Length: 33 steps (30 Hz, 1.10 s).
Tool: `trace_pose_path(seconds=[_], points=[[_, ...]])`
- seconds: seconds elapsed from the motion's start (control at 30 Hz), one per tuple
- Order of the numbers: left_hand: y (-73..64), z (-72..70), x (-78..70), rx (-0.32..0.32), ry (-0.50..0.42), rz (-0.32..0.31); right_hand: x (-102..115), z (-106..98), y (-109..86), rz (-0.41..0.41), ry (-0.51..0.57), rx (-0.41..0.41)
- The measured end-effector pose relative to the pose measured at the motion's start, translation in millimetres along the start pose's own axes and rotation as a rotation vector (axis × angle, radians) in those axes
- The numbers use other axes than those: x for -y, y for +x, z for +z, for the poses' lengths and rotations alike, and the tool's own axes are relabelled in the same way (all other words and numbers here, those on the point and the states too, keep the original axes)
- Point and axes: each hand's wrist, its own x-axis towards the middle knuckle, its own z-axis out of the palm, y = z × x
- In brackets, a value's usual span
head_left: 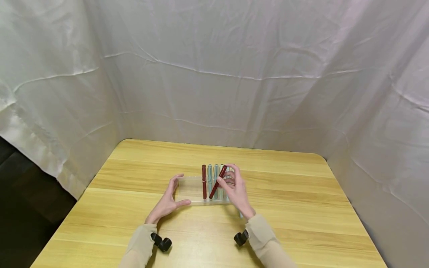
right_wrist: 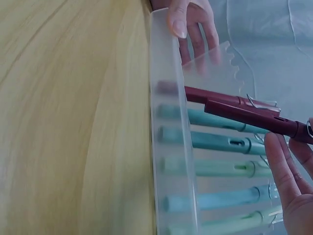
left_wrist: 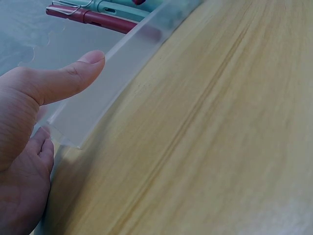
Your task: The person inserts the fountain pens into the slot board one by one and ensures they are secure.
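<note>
A clear plastic tray [head_left: 197, 203] with notched edges lies on the table, its left end held by my left hand [head_left: 167, 201]. The thumb [left_wrist: 73, 81] lies against the front wall; the other fingers reach round the far side. Over the tray, my right hand [head_left: 237, 190] pinches a dark red pen [right_wrist: 244, 115] by its capped end, tilted. Another dark red pen [head_left: 204, 184] lies in the tray, leftmost of a row. Beside it are teal pens [right_wrist: 220, 141], a pale green pen [right_wrist: 220, 167] and a light blue pen [right_wrist: 225, 198], partly hidden by my right hand in the head view.
The tray stands on a wooden table [head_left: 295, 216]. A small part of a light blue object [head_left: 241, 214] shows beside my right wrist. Black wrist cameras [head_left: 162, 243] sit on both forearms. Pale curtains [head_left: 234, 74] hang behind and at the sides.
</note>
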Motion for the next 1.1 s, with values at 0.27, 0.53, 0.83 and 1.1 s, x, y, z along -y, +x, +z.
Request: trace_pose_path(seconds=[0.27, 0.53, 0.83, 1.1], points=[[0.3, 0.7, 0.1, -0.002, 0.003, 0.003, 6, 10, 0.5, -0.016, 0.001, 0.005], [0.4, 0.8, 0.2, -0.008, 0.008, 0.007, 8, 19, 1.3, -0.042, -0.002, 0.031], [0.2, 0.7, 0.3, -0.013, 0.007, 0.000, -22, 31, 8.0, -0.077, -0.129, 0.029], [-0.5, 0.0, -0.1, -0.009, 0.008, 0.006, -29, 37, 7.0, -0.201, -0.194, 0.050]])
